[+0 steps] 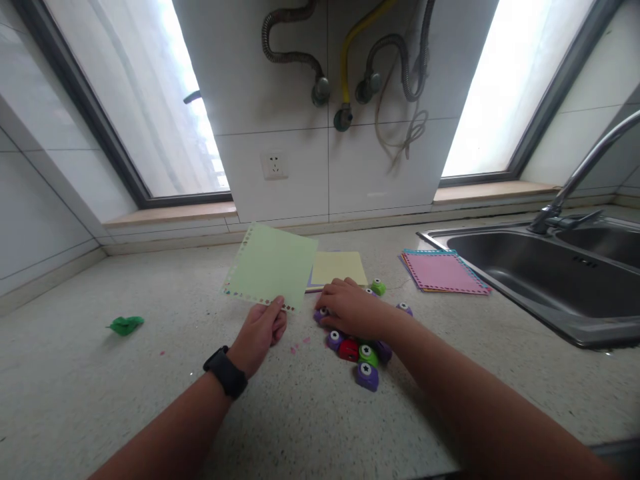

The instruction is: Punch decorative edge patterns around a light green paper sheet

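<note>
My left hand (263,325) is closed on a light green sheet of paper (280,263), pinching its lower edge between thumb and fingers. Small punched shapes run along the sheet's left and bottom edges. Over a cluster of small craft punches, my right hand (350,308) curls its fingers around a purple craft punch (321,318), which they partly cover. Close below it lie another purple punch (335,340), a red punch (349,350), a green punch (367,355) and one more purple punch (367,377). Another green punch (379,287) sits beyond the hand.
Behind my right hand lies a stack of pale yellow paper (340,265). Pink sheets with punched borders (447,271) rest beside the steel sink (425,235). A crumpled green piece (126,325) is at left. Pink paper scraps (294,349) dot the speckled counter (165,413).
</note>
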`<state>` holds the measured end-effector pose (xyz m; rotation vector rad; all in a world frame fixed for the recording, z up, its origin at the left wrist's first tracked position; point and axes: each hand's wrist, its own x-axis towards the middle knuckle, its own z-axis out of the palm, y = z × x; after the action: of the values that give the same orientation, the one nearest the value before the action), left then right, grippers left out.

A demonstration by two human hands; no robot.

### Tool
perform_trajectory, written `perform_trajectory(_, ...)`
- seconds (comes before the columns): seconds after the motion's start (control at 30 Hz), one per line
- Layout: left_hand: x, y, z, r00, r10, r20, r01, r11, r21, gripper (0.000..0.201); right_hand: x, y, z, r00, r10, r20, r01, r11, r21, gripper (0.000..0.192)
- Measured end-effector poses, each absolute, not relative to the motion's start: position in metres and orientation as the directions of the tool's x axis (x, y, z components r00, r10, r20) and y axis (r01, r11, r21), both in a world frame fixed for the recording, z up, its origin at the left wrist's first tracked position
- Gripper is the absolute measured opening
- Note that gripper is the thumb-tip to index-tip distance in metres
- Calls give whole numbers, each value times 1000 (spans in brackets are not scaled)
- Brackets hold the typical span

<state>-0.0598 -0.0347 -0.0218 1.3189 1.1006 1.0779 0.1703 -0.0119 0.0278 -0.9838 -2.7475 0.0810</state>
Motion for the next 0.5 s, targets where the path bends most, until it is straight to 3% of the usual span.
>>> perform_trajectory(0.07, -59, -35, -21, 173, 985, 13, 50, -22, 999, 57, 172, -11, 26, -689, 684, 239, 635, 729, -256, 20)
perform_trajectory(0.17, -57, -38, -19, 164, 986, 16, 80, -29, 996, 58, 177, -10, 24, -503, 825, 258, 626, 553, -550, 19)
perform_trajectory(0.23, -56, -39, -18, 162, 987, 21, 103, -38, 994, 59, 181, -10, 24, -375, 901, 220, 520, 401, -754, 21)
perform_trajectory(0.3, -55, -40, -18, 167, 985, 37, 129, -59, 990, 59, 184, -10, 24, -307, 936, 171, 299, 266, -917, 28)
perform_trajectory(0.4, -55, -41, -19, 171, 984, 50, 162, -78, 984, 60, 186, -11, 27, -276, 950, 147, -43, 141, -989, 34)
perform_trajectory(0.5, -56, -42, -19, 174, 984, 45, 167, -74, 983, 60, 186, -12, 27, -279, 948, 154, -184, 105, -977, 37)
